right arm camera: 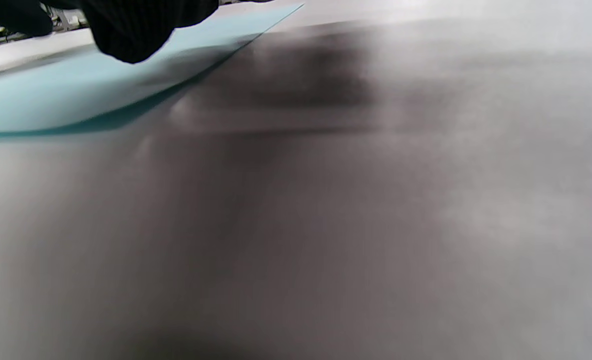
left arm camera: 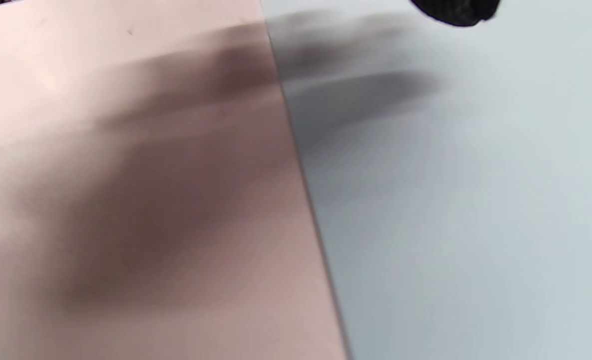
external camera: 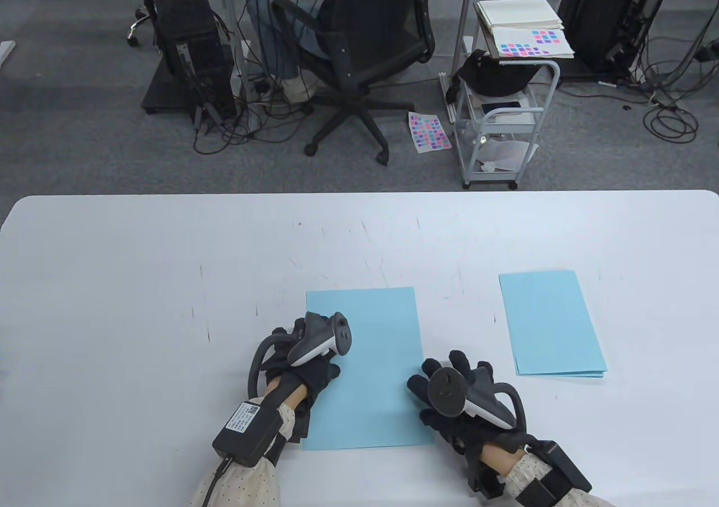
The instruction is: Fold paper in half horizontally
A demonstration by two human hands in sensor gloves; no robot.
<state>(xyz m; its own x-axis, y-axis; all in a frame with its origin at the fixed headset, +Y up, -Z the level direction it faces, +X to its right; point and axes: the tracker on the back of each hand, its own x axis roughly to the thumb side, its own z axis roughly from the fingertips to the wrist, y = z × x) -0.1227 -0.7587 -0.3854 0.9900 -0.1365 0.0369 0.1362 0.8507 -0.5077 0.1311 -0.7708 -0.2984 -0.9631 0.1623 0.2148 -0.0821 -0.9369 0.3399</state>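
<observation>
Between your two hands the blue sheet (external camera: 368, 369) lies flat, long axis running away from you. Your left hand (external camera: 306, 369) rests on its left edge, your right hand (external camera: 449, 394) at its lower right edge, fingers relaxed, gripping nothing.

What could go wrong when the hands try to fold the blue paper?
The left hand and right hand sit at the sides of the blue sheet, low down. If one side lifts faster, the edges may not line up and the crease could come out crooked. The white table looks smooth, so the sheet might slide while being folded. The paper stack lies apart on the right, probably safe.
</observation>
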